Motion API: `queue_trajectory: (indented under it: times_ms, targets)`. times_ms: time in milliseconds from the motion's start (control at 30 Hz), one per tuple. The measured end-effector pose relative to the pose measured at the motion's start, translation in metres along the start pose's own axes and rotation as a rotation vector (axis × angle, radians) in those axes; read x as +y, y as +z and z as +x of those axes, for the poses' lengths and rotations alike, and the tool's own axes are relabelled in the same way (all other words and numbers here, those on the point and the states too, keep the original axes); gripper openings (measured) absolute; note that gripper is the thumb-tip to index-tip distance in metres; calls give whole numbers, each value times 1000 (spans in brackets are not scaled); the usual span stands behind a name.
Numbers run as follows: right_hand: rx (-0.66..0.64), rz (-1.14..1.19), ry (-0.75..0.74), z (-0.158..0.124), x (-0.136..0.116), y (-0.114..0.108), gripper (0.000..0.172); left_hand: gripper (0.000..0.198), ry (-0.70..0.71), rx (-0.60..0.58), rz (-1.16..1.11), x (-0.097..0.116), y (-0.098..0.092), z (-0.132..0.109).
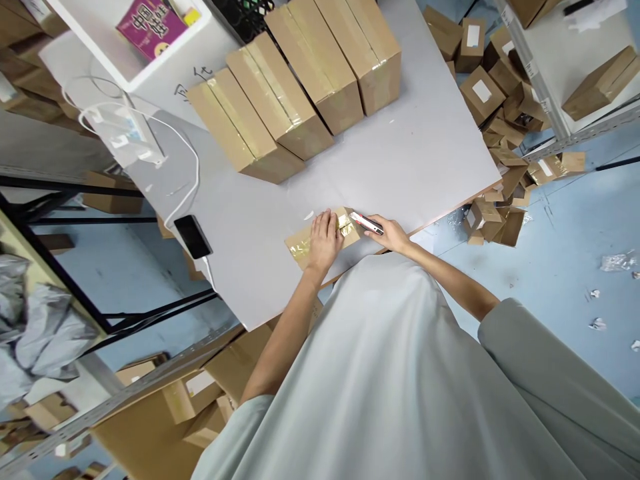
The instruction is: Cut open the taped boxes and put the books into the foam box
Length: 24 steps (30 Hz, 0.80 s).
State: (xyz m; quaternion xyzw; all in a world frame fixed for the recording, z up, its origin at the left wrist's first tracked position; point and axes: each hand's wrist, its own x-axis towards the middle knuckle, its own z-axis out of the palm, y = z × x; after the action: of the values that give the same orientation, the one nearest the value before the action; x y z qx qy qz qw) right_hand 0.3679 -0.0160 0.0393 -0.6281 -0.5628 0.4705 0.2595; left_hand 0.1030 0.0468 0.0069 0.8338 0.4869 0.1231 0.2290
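Observation:
A small cardboard box with shiny clear tape along its top lies near the front edge of the grey table. Over its top rests my left hand, fingers close together and reaching to the far edge, thumb on the tape. My right hand is closed around a box cutter with a dark and red handle. The cutter's tip is at the right end of the box; whether it touches the cardboard I cannot tell.
Several taped cardboard boxes stand in a row at the table's back. A white bin is at the back left. A phone with a white cable lies left. Cardboard boxes are piled on the floor at right; an open carton is lower left.

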Motion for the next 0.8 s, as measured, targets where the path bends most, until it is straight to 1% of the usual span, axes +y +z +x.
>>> queue_trajectory:
  times_ms: [333,500,600,800]
  targets:
    - [27,35,50,-1,1,9,51,58,-10,13,-11,-2,2,-1]
    - [50,63,51,-2,0,7,49,58,-19,2,-15,-2,1,-2]
    - [72,48,50,3,-1,4,48,57,-17,8,-9,-1,1,-2]
    - [30,24,37,15,-3,8,48,59,-40,-11,-46,-1,0,-2]
